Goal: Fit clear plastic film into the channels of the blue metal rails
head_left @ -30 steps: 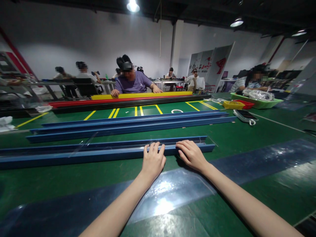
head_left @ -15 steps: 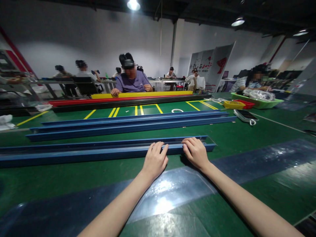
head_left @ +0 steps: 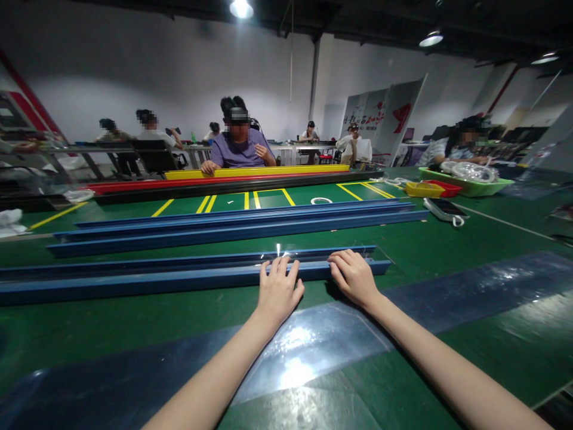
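A long blue channel rail (head_left: pixel 192 276) lies across the table in front of me. Clear plastic film glints in its groove, just behind my left hand (head_left: pixel 278 292). That hand rests on the near wall of the rail, fingers spread and pointing away from me. To its right, my right hand (head_left: pixel 354 276) has its fingers bent over the same rail, close to the right end, with the thumb on the near side. Its fingertips are partly hidden behind the wall, and I cannot tell whether film is under them.
More blue rails (head_left: pixel 242 232) lie behind, parallel to mine. A clear sheet (head_left: pixel 308 346) lies under my forearms. Across the table a co-worker (head_left: pixel 242 148) holds a yellow rail (head_left: pixel 286 171). A phone (head_left: pixel 445 209) and green basin (head_left: pixel 486 188) stand to the right.
My left hand's fingers have spread apart and shifted slightly left, and film now glints behind them. My right hand is almost still. The co-worker's raised hand has moved higher.
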{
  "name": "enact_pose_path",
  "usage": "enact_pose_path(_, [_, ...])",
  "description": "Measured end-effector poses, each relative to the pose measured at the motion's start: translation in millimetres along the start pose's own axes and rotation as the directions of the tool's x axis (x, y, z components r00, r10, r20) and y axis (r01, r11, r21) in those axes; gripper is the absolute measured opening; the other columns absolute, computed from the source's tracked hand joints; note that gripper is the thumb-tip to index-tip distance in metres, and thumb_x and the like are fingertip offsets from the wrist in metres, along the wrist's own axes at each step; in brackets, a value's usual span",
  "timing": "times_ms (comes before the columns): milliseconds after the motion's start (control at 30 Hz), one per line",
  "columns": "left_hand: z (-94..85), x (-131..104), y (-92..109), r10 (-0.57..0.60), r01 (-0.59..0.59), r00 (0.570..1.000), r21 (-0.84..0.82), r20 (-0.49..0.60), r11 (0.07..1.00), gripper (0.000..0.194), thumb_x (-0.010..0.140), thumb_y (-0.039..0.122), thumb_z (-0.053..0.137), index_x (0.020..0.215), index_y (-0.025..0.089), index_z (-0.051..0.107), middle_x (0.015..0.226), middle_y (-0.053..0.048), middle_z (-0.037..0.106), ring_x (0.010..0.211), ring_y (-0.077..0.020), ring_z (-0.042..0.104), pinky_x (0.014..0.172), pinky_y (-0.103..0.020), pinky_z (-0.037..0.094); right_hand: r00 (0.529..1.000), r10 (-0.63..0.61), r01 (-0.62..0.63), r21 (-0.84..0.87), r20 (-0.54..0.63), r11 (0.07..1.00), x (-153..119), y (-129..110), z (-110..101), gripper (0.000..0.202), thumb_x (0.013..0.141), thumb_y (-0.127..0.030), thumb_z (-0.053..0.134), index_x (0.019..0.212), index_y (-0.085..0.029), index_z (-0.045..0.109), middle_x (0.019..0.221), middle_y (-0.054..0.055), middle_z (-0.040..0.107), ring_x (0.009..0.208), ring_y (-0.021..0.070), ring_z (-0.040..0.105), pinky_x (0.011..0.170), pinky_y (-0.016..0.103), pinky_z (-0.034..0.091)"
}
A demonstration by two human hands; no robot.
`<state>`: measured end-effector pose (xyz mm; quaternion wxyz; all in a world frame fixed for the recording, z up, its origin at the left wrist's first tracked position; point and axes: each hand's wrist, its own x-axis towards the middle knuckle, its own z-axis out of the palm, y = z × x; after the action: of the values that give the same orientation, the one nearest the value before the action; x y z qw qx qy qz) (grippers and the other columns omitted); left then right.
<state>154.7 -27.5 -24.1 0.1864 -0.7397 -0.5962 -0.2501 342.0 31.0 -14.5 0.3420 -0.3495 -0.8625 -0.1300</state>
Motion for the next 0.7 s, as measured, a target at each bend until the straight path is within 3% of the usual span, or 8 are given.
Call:
enact_pose_path(467, [-4.4, 1.5, 2.6, -0.079, 0.079, 0.997, 0.046, -0.002, 0.996, 0.024, 0.077, 0.027, 0.046, 0.096, 0.018, 0.057, 0.109, -0.010, 0.056, 0.101, -0.0242, 0.047, 0.087, -0.042, 0.032, 1.000, -0.014, 0.014, 0.004, 0.010, 1.000, -0.6, -0.1, 0.7, 0.022, 0.086, -0.020, 0.036, 0.083, -0.016, 0.058, 0.085, 0.007, 0.063, 0.082, 0.0180, 0.051, 0.068, 0.031, 0.035])
enact_pose_path(700, [-8.1, 2.7, 1.6, -0.114, 0.114, 0.994, -0.046, 0.000, 0.992, 0.029, 0.079, 0.035, 0.045, 0.099, 0.018, 0.058, 0.106, -0.009, 0.057, 0.101, -0.0243, 0.048, 0.087, -0.041, 0.033, 1.000, -0.015, 0.015, 0.002, 0.022, 1.000, -0.4, -0.7, 0.6, 0.022, 0.086, -0.020, 0.036, 0.082, -0.016, 0.058, 0.084, 0.007, 0.062, 0.081, 0.0181, 0.051, 0.068, 0.031, 0.035])
